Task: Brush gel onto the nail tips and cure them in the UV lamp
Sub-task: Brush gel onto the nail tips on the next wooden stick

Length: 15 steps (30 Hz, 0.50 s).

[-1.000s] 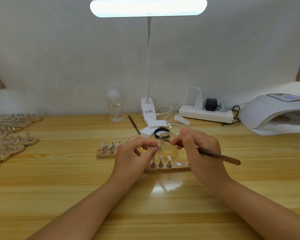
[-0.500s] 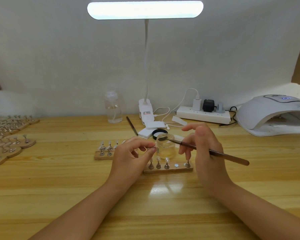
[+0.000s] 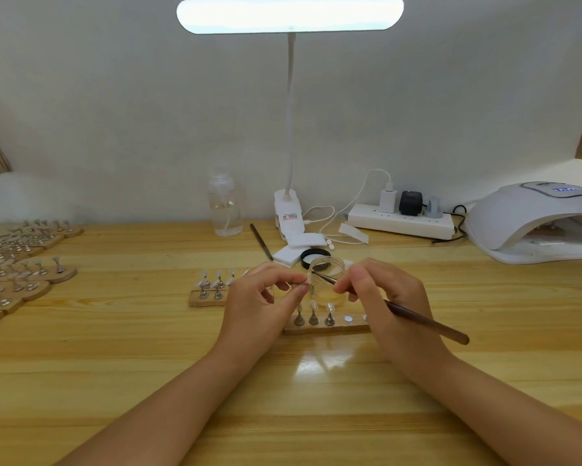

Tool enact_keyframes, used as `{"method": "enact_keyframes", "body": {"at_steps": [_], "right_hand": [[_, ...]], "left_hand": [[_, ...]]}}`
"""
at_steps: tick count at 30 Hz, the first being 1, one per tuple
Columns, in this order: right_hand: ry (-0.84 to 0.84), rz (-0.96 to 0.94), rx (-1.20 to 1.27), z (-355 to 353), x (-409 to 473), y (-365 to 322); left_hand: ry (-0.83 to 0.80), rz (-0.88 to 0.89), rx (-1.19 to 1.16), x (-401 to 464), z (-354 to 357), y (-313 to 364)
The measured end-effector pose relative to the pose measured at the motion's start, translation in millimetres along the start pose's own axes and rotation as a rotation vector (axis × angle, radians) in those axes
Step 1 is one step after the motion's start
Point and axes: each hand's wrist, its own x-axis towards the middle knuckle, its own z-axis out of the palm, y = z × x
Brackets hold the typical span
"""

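Lamp base label, seemingly red print, unreadable.

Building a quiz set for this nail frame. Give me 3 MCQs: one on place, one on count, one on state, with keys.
1. Where is the UV lamp?
A. far right of the table
B. far left
C. under the desk lamp

2. How many nail stands sit on the near wooden strip?
A. one
B. three
C. six

3. What is the right hand doing?
A. resting flat
B. holding a bottle
C. holding the brush

Key:
1 A: the UV lamp stands at the right edge, beyond the power strip.
2 B: three stands show on the strip, plus bare magnet spots.
3 C: the right hand grips the brush, tip at the nail tip pinched by the left hand.
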Motion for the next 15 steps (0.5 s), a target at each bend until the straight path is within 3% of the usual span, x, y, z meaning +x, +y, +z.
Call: {"method": "enact_keyframes", "body": {"at_steps": [15], "right_hand": [[0.0, -0.115, -0.07, 3.7, -2.0, 7.8]], "left_hand": [[0.01, -0.002, 0.009, 0.5, -0.7, -0.9]]}}
